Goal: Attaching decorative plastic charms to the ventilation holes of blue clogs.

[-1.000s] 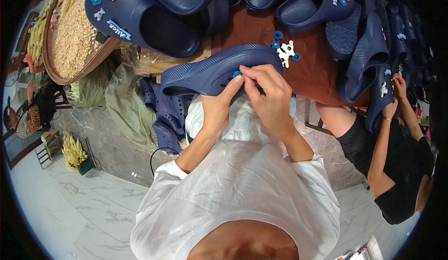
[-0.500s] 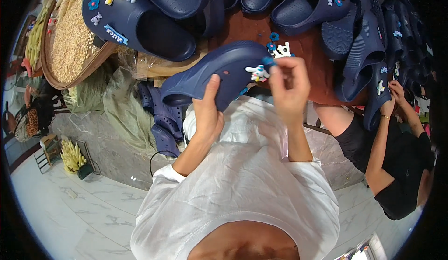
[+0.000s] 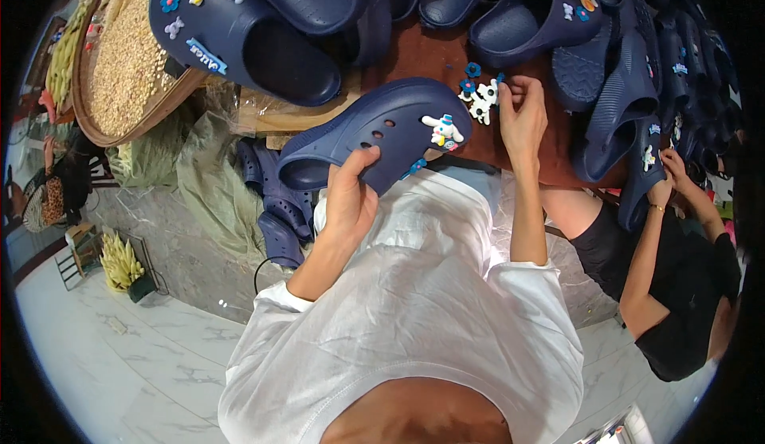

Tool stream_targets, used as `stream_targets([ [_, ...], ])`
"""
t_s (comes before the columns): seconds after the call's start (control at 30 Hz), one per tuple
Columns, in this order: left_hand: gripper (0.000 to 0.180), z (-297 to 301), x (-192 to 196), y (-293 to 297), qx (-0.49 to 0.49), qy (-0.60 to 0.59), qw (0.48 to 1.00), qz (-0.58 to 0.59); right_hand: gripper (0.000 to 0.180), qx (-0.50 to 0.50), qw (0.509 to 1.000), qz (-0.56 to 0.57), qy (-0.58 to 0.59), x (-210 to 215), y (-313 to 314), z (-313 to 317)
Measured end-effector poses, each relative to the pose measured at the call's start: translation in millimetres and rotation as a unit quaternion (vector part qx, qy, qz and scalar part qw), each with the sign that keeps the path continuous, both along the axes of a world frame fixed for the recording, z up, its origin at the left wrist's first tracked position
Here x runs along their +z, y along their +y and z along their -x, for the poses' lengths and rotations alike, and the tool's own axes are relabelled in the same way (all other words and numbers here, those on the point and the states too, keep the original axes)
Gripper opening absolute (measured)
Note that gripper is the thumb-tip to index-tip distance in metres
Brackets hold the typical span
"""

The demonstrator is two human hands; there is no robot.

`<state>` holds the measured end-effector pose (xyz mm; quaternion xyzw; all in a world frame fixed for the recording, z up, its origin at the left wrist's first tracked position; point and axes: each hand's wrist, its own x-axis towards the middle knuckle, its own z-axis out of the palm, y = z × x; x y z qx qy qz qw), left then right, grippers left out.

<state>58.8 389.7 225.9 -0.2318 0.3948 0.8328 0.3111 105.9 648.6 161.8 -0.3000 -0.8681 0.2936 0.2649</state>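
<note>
My left hand (image 3: 352, 193) grips a navy clog (image 3: 339, 121) by its side, thumb on the upper, fingers hidden underneath. Several small holes show in the upper. A white long-eared character charm (image 3: 443, 130) with a blue hat sits near the toe, and a blue charm (image 3: 414, 167) shows at the lower edge. To the right of the clog my right hand (image 3: 524, 117) is closed in a pinch at a small blue charm (image 3: 500, 78). Beside its fingertips, white charms (image 3: 480, 103) and a blue flower charm (image 3: 472, 70) lie on the brown surface.
Navy clogs (image 3: 239, 34) with charms line the far side and right. A basket of grain (image 3: 119, 86) stands at the left. More clogs (image 3: 279, 209) lie below, by a plastic bag (image 3: 215, 177). At right, a co-worker's hands (image 3: 668, 177) hold a clog (image 3: 637, 185).
My right hand has moved from the clog's toe to the right, over to the loose charms. My left thumb has shifted down, showing more holes in the clog.
</note>
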Motion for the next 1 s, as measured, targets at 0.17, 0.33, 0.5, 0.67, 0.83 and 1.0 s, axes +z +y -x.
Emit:
stream_targets([
  [0.17, 0.028, -3, -1, -1, -0.002, 0.015, 1.000, -0.023, 0.027, 0.006, 0.987, -0.113, -0.115, 7, -10, -10],
  [0.33, 0.032, -2, 5, 6, -0.022, 0.075, 0.997, 0.013, 0.024, 0.015, 0.994, -0.068, -0.087, 7, -10, -6],
  [0.5, 0.032, 2, 3, 4, -0.022, 0.063, 0.998, 0.001, 0.017, 0.020, 0.992, 0.087, 0.085, 31, -35, -9],
  [0.67, 0.031, 0, 3, 9, -0.054, 0.083, 0.995, -0.035, 0.025, 0.250, 0.940, -0.097, 0.213, 61, -77, -2],
  [0.83, 0.030, -2, 5, 11, -0.031, 0.036, 0.994, -0.103, 0.023, 0.317, 0.921, -0.148, 0.174, 55, -96, 6],
  [1.0, 0.029, -3, 8, 15, -0.050, 0.110, 0.993, -0.006, 0.027, 0.328, 0.926, -0.129, 0.137, 55, -103, -3],
])
